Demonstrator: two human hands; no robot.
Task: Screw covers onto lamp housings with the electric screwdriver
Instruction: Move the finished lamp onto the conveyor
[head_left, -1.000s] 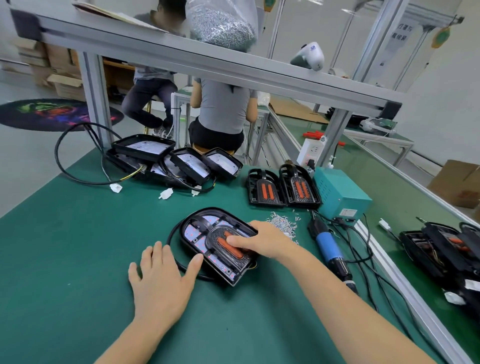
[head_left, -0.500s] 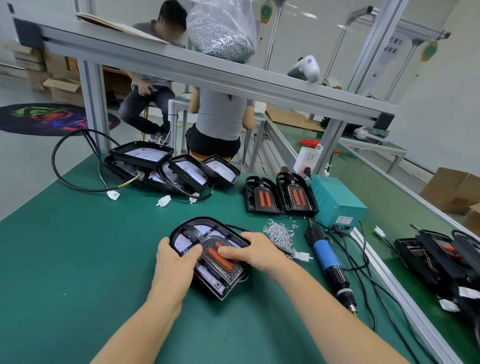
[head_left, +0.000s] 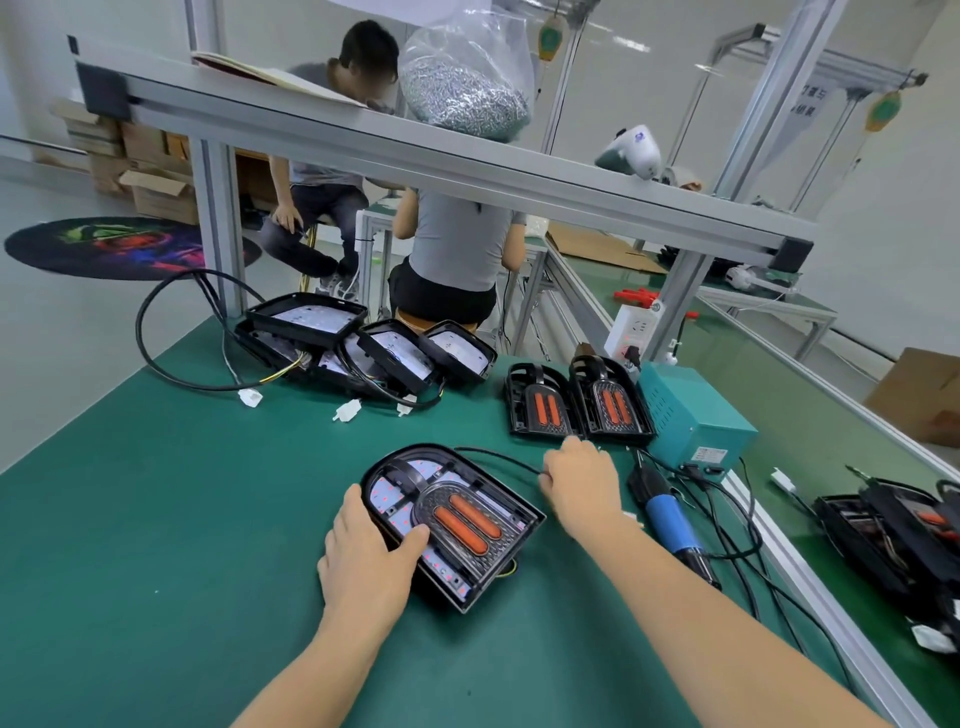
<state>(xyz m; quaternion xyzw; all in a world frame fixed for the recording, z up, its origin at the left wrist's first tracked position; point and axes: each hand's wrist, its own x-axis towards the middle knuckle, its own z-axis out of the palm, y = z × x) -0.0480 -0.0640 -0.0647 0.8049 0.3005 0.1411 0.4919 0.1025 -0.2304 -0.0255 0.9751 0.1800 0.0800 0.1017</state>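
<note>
A black lamp housing (head_left: 498, 564) lies in the middle of the green table (head_left: 156, 519). Set in it is a clear cover (head_left: 467, 519) with two orange strips. My left hand (head_left: 363, 561) grips the housing's near-left edge, thumb lying across the cover. My right hand (head_left: 579, 483) is just right of the housing, palm down over the spot where loose screws lie; its fingertips are hidden. The blue electric screwdriver (head_left: 670, 525) lies on the table right of that hand, untouched.
Two more covered housings (head_left: 576, 405) stand behind, beside a teal power box (head_left: 696, 415). A heap of lamp units with cables (head_left: 363, 348) sits at the back left. More housings (head_left: 893, 525) lie far right. Screwdriver cords (head_left: 737, 545) trail along the table's right rail.
My right hand left the cover and moved right and back onto the screw pile. My left hand stays on the housing's left edge, and the housing sits a little farther left.
</note>
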